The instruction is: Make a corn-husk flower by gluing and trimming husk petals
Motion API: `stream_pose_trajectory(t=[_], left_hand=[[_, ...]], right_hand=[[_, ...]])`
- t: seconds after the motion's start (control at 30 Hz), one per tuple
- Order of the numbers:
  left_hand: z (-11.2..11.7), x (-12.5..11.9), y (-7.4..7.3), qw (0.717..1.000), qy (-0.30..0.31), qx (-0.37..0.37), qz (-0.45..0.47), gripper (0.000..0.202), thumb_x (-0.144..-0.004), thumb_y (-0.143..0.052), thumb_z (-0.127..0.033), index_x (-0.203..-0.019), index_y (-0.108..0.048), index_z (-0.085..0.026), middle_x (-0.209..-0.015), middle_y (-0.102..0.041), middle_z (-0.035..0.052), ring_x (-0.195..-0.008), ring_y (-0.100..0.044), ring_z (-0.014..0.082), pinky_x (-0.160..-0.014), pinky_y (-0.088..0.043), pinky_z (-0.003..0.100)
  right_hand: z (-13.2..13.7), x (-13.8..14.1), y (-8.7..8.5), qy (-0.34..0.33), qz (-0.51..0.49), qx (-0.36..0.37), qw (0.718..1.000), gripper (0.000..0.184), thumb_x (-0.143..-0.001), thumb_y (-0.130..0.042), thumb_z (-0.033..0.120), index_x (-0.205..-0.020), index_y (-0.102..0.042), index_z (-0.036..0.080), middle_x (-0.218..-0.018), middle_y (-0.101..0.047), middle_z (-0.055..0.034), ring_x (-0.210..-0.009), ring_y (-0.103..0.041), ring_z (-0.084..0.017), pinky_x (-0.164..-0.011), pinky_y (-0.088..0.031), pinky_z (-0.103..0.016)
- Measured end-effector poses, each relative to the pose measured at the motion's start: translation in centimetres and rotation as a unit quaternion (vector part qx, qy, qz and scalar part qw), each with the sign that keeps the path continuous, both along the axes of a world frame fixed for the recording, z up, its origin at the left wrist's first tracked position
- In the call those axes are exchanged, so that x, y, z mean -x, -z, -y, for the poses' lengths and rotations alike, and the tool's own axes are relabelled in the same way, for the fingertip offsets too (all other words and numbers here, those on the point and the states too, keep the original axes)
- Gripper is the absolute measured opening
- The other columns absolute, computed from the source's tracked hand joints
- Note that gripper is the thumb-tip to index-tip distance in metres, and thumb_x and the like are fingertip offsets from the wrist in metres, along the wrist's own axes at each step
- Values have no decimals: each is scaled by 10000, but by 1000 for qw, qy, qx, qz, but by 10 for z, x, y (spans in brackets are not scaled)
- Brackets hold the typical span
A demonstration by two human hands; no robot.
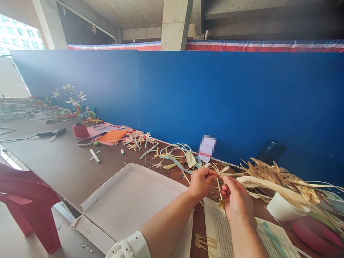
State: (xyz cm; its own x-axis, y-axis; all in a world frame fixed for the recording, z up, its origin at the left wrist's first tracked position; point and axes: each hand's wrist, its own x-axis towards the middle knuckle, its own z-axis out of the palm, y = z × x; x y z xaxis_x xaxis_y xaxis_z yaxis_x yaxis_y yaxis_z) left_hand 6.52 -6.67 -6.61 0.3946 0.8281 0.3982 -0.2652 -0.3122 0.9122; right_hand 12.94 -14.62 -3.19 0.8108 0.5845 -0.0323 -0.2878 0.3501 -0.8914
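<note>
Both my hands meet over the brown table's (59,161) near right part. My left hand (201,183) pinches the top of a small straw-coloured husk flower (220,172) with thin pointed petals. My right hand (236,200) is closed round the flower's thin stem just below, fingers curled. A printed paper sheet (217,225) lies under my hands, with small husk scraps (204,242) on it. A heap of dried corn husks (279,179) lies to the right, touching a white cup (285,208).
An open flat white box (129,200) sits left of my hands. Finished husk flowers (137,139), coloured ribbons (174,150), orange paper (113,135), a red spool (80,130), scissors (87,140) and cables (48,133) lie along a blue partition (215,104). A red chair (29,204) stands at the left.
</note>
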Motion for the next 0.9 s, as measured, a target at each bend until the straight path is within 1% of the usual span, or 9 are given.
stream_pose_trajectory(t=[0.2, 0.43, 0.67, 0.9], left_hand=[[1, 3, -1, 998, -28, -38, -28, 133, -777, -617, -224, -853, -724, -203, -856, -721, 26, -816, -645, 156, -778, -498, 269], [0, 7, -2, 993, -54, -98, -40, 135, -784, -618, -200, -851, -734, -217, -855, -718, 29, -825, -640, 162, -785, -489, 269], [1, 11, -9, 984, -63, -156, -53, 137, -787, -618, -155, -825, -736, -212, -831, -720, 36, -819, -633, 167, -792, -475, 272], [1, 13, -8, 978, -68, -190, -44, 148, -787, -608, -123, -809, -731, -203, -825, -722, 41, -822, -630, 168, -801, -471, 275]], right_hand=[[1, 1, -1, 7, 3, 3, 1000, 350, -488, -845, 293, -779, -702, 161, -593, -584, 29, -482, -444, -52, -395, -366, -131], [-2, -2, 3, 3, 6, -3, 1000, 360, -470, -852, 297, -770, -708, 160, -637, -614, 16, -501, -452, -50, -402, -369, -126], [-2, -3, 5, 8, 13, 1, 1000, 374, -464, -858, 313, -773, -718, 156, -680, -648, 3, -496, -446, -41, -399, -357, -119], [-3, -2, 6, 13, 17, 8, 1000, 384, -455, -867, 329, -763, -719, 153, -668, -650, 3, -474, -447, -35, -394, -353, -120]])
